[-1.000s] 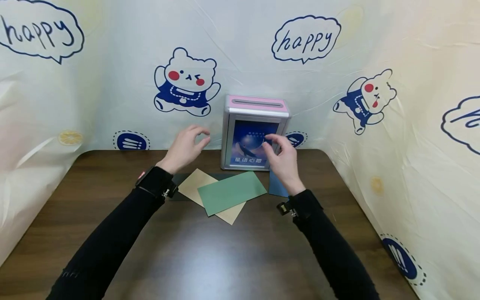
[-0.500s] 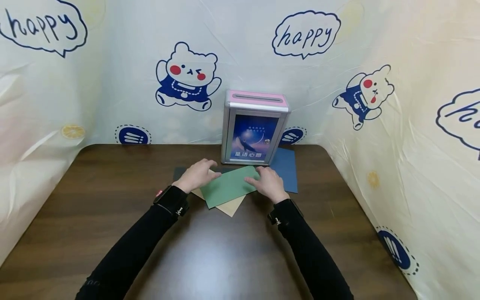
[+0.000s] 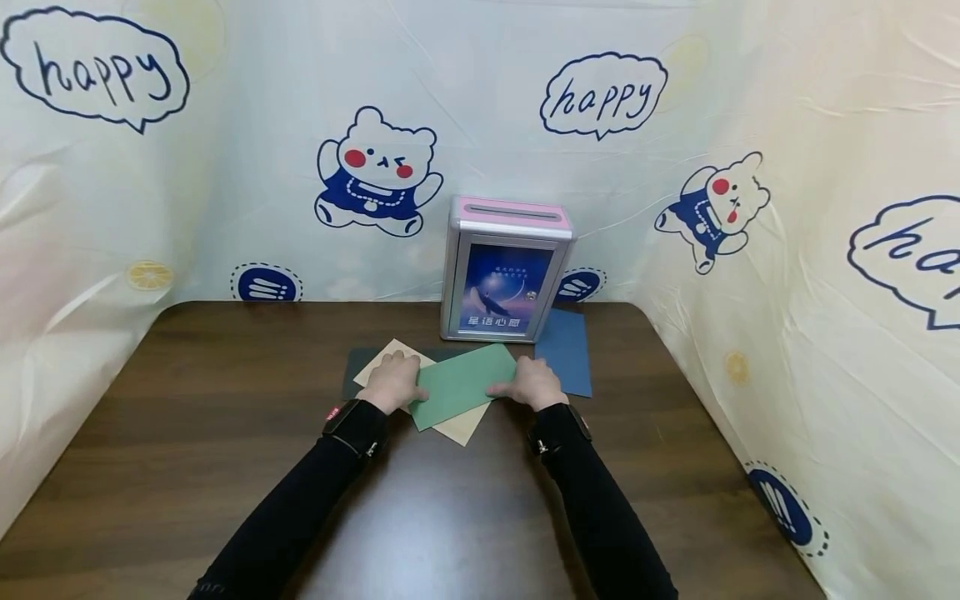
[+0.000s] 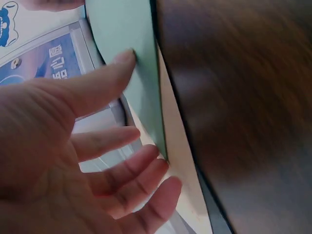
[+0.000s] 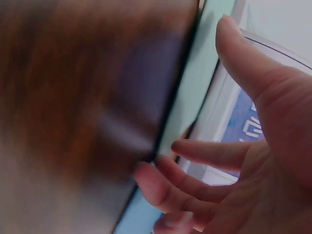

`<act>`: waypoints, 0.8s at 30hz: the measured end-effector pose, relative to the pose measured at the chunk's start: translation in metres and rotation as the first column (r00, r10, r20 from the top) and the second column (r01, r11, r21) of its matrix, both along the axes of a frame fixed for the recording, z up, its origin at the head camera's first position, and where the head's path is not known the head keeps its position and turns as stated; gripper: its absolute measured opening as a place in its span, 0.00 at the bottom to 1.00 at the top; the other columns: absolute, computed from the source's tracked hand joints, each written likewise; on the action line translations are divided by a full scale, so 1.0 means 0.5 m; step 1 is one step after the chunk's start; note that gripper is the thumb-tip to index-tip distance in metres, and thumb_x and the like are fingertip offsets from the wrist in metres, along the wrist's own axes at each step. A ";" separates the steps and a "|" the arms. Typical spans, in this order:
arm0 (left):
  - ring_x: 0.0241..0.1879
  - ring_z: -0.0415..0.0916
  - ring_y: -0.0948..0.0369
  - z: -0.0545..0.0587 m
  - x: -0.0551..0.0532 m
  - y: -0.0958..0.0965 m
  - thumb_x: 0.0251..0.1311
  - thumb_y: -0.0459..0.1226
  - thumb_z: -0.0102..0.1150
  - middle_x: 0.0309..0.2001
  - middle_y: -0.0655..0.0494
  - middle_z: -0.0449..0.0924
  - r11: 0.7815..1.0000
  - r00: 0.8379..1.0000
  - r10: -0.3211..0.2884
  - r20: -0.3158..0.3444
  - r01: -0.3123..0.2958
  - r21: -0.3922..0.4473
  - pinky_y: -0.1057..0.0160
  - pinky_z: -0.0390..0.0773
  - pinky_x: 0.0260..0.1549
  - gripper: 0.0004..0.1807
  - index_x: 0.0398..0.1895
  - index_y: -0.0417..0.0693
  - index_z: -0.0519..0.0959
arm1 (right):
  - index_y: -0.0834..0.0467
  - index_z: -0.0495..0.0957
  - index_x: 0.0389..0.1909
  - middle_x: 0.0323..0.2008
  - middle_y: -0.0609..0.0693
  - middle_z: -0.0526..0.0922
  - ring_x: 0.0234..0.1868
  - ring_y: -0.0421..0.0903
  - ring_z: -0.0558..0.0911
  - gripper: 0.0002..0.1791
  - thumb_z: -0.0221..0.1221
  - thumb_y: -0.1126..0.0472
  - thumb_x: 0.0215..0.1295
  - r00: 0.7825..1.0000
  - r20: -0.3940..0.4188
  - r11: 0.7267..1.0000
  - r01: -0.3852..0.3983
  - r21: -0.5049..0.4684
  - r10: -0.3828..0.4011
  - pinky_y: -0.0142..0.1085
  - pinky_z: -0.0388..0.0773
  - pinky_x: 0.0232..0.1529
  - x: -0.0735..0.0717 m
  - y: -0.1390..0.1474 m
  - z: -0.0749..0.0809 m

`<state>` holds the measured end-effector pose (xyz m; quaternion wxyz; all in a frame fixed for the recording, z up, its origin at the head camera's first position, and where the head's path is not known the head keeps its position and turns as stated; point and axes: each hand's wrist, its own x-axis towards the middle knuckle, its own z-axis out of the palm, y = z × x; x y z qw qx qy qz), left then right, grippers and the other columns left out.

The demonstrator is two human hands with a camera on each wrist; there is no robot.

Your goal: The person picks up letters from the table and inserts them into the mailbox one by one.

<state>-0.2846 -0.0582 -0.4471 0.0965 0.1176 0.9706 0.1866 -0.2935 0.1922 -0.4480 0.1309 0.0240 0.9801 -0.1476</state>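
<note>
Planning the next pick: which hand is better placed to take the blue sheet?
Right, most likely: the right hand is beside the blue sheet, while the left hand is at the far end of the green sheet.

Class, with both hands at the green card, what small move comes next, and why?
Probably pinch the green card by its ends: it lies atop the beige card; the left hand and right hand are at opposite ends, thumbs apart from their fingers.

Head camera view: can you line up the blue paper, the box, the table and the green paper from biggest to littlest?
1. Table
2. Box
3. Green paper
4. Blue paper, though it is partly covered
</note>
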 end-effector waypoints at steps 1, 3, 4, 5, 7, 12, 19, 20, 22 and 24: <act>0.41 0.67 0.47 0.002 -0.001 0.000 0.50 0.43 0.71 0.38 0.43 0.69 1.000 1.000 0.005 0.007 -0.005 -0.004 0.49 0.73 0.38 0.25 0.47 0.37 0.76 | 0.66 0.68 0.60 0.53 0.68 0.72 0.52 0.62 0.73 0.51 0.67 0.32 0.45 1.000 0.000 1.000 0.001 -0.009 -0.001 0.52 0.73 0.47 -0.002 -0.001 -0.002; 0.41 0.67 0.47 0.002 -0.004 -0.001 0.50 0.43 0.72 0.39 0.43 0.70 1.000 1.000 0.009 0.019 -0.009 -0.013 0.50 0.72 0.40 0.24 0.45 0.39 0.76 | 0.67 0.66 0.61 0.53 0.68 0.71 0.52 0.63 0.72 0.52 0.68 0.33 0.45 1.000 0.008 0.999 0.007 -0.036 -0.007 0.52 0.72 0.48 -0.004 0.000 -0.005; 0.41 0.67 0.46 0.003 -0.004 -0.002 0.49 0.43 0.72 0.39 0.43 0.71 1.000 1.000 0.005 0.025 -0.005 -0.011 0.50 0.72 0.40 0.24 0.44 0.39 0.76 | 0.67 0.66 0.59 0.51 0.67 0.72 0.51 0.62 0.73 0.50 0.69 0.34 0.46 1.000 0.018 0.998 0.016 -0.056 -0.015 0.51 0.72 0.47 -0.006 0.003 -0.006; 0.42 0.68 0.46 0.003 -0.006 -0.002 0.49 0.44 0.73 0.39 0.43 0.71 1.000 1.000 -0.001 0.030 0.001 -0.013 0.50 0.72 0.40 0.24 0.44 0.40 0.76 | 0.67 0.67 0.58 0.50 0.67 0.73 0.50 0.62 0.74 0.48 0.69 0.36 0.46 0.999 0.027 0.997 0.021 -0.073 -0.019 0.50 0.72 0.46 -0.008 0.006 -0.006; 0.43 0.69 0.46 0.002 -0.008 -0.004 0.48 0.45 0.74 0.41 0.43 0.73 1.000 0.999 -0.011 0.040 0.011 -0.011 0.50 0.72 0.41 0.25 0.44 0.40 0.76 | 0.66 0.70 0.55 0.48 0.64 0.75 0.47 0.60 0.75 0.43 0.69 0.38 0.49 0.999 0.037 0.995 0.011 -0.098 -0.008 0.48 0.73 0.44 -0.013 0.013 -0.004; 0.46 0.69 0.46 0.001 -0.012 -0.011 0.47 0.46 0.74 0.45 0.43 0.74 1.000 0.998 -0.009 0.058 0.008 0.010 0.50 0.72 0.41 0.34 0.54 0.40 0.73 | 0.64 0.73 0.54 0.41 0.62 0.80 0.39 0.58 0.80 0.31 0.66 0.46 0.58 0.998 0.023 0.975 -0.044 -0.219 0.050 0.44 0.74 0.43 -0.023 0.020 0.025; 0.48 0.70 0.48 0.001 -0.017 -0.015 0.48 0.48 0.73 0.49 0.43 0.73 1.000 0.996 -0.010 0.088 0.009 0.012 0.51 0.73 0.43 0.38 0.60 0.42 0.70 | 0.60 0.67 0.64 0.20 0.55 0.81 0.23 0.55 0.83 0.29 0.62 0.57 0.64 0.997 0.028 0.906 -0.052 -0.420 0.071 0.39 0.76 0.27 -0.015 0.011 0.086; 0.48 0.70 0.48 0.000 -0.018 -0.016 0.49 0.49 0.73 0.50 0.43 0.72 1.000 0.996 -0.011 0.094 0.010 0.013 0.51 0.73 0.43 0.38 0.60 0.43 0.69 | 0.60 0.66 0.64 0.20 0.55 0.82 0.23 0.55 0.84 0.29 0.61 0.58 0.65 0.997 0.025 0.898 -0.059 -0.436 0.078 0.41 0.78 0.26 -0.013 0.008 0.093; 0.49 0.71 0.49 -0.003 -0.020 -0.018 0.50 0.49 0.71 0.51 0.44 0.73 1.000 0.993 -0.016 0.115 0.014 0.016 0.48 0.72 0.44 0.37 0.60 0.44 0.69 | 0.61 0.66 0.64 0.21 0.54 0.83 0.24 0.53 0.84 0.28 0.60 0.59 0.66 0.996 0.021 0.886 -0.067 -0.460 0.086 0.43 0.81 0.29 -0.009 0.002 0.108; 0.50 0.71 0.50 -0.006 -0.022 -0.019 0.52 0.50 0.70 0.52 0.46 0.73 0.999 0.989 -0.025 0.143 0.022 0.024 0.46 0.71 0.46 0.36 0.61 0.45 0.69 | 0.62 0.62 0.67 0.22 0.54 0.83 0.23 0.52 0.84 0.31 0.59 0.58 0.67 0.997 0.017 0.876 -0.062 -0.478 0.080 0.43 0.82 0.30 -0.005 -0.003 0.122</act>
